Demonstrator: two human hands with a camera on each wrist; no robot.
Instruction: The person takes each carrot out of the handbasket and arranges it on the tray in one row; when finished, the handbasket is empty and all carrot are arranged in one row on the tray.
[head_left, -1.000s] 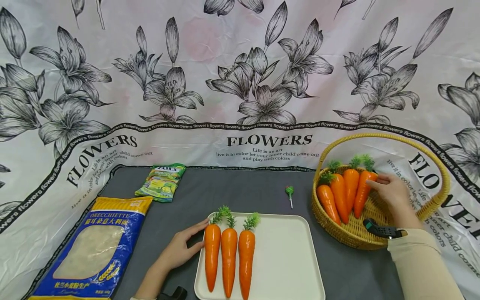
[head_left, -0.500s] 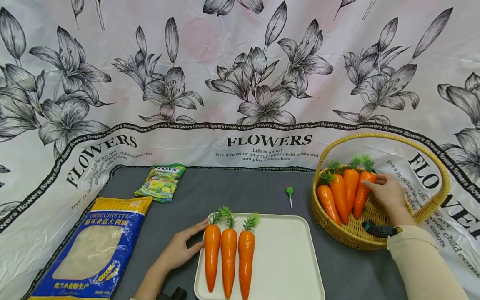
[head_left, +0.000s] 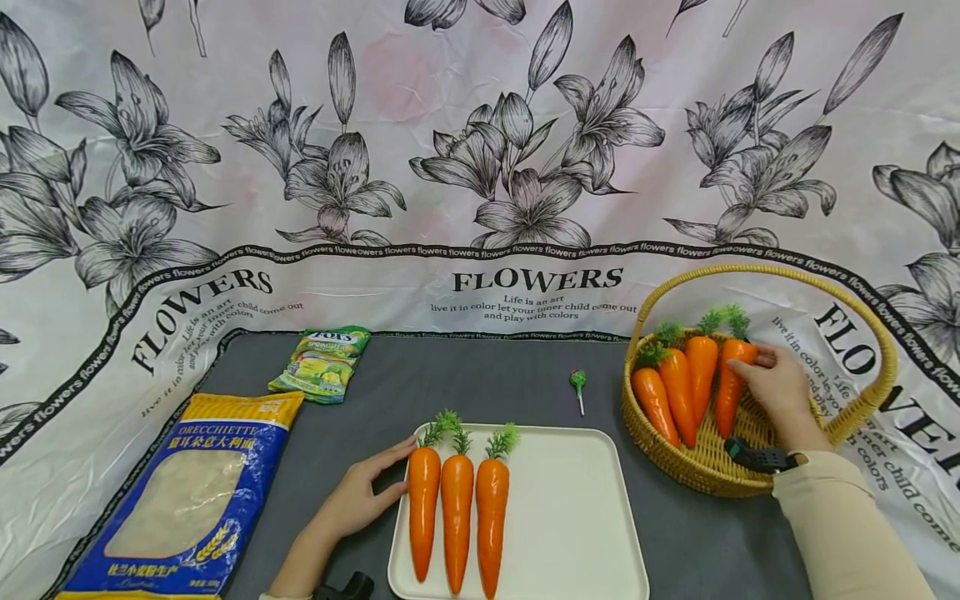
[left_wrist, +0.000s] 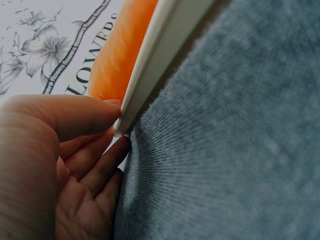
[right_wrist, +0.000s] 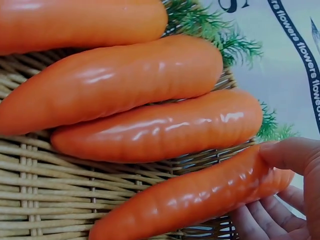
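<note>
In the woven basket [head_left: 686,471] at the right, my right hand [head_left: 782,387] pinches the thick upper end of the rightmost orange carrot [head_left: 732,387]. The right wrist view shows the thumb on top of that carrot [right_wrist: 195,200] and the fingers beneath it; a gap separates it from the neighbouring carrot [right_wrist: 165,132]. Three carrots [head_left: 457,517] with green tops lie side by side on the left half of a cream tray [head_left: 573,508]. My left hand [head_left: 356,500] touches the tray's left edge, fingers fairly straight, thumb tip at the rim [left_wrist: 145,65] next to a carrot.
A blue and yellow orecchiette bag [head_left: 195,500] lies at the left, with a green candy bag [head_left: 324,365] behind it. A small green lollipop [head_left: 577,382] lies behind the tray. The basket's tall handle [head_left: 772,271] arches over the right hand.
The rightmost carrot in the basket has swung slightly right in my right hand's grip, away from its neighbour. My left hand and the tray look unchanged.
</note>
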